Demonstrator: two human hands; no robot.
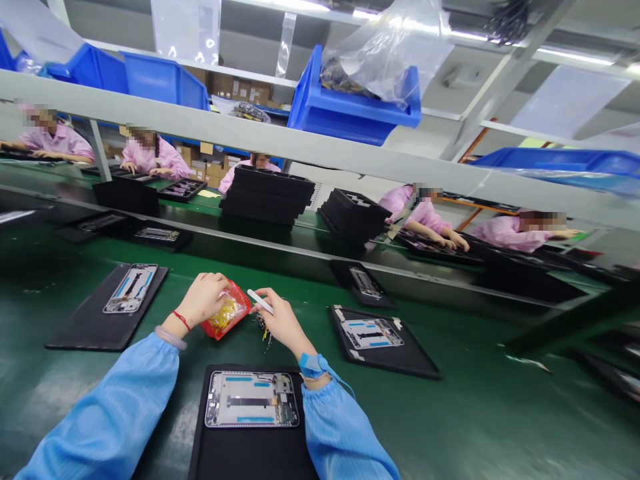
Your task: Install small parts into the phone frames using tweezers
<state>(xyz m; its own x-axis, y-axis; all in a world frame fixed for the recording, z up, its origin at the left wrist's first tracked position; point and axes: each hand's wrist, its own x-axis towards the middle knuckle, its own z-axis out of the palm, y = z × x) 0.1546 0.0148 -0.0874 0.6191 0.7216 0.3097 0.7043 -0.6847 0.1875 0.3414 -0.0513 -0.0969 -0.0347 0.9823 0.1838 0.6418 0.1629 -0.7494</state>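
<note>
My left hand (206,297) is curled over the edge of a small red tray (243,301), its fingertips partly hidden. Inside lie small yellow parts (224,316) in clear plastic. Just to the right, my right hand (281,323) grips a slim white stick-like tool (260,301) between thumb and fingers; its lower end is hidden. Beneath that hand lies a small heap of black and yellow cable pieces (262,328) on the bench. Nearer to me, an open phone frame (251,399) with blue strips and a dark flat cable rests on a black pad (250,457).
The green bench (480,413) carries another phone frame on a black pad (75,320) at left and one on a black board (410,353) at right. Behind a metal rail stand stacked black trays (267,197). Co-workers in pink sit opposite. Blue bins (350,117) hang above.
</note>
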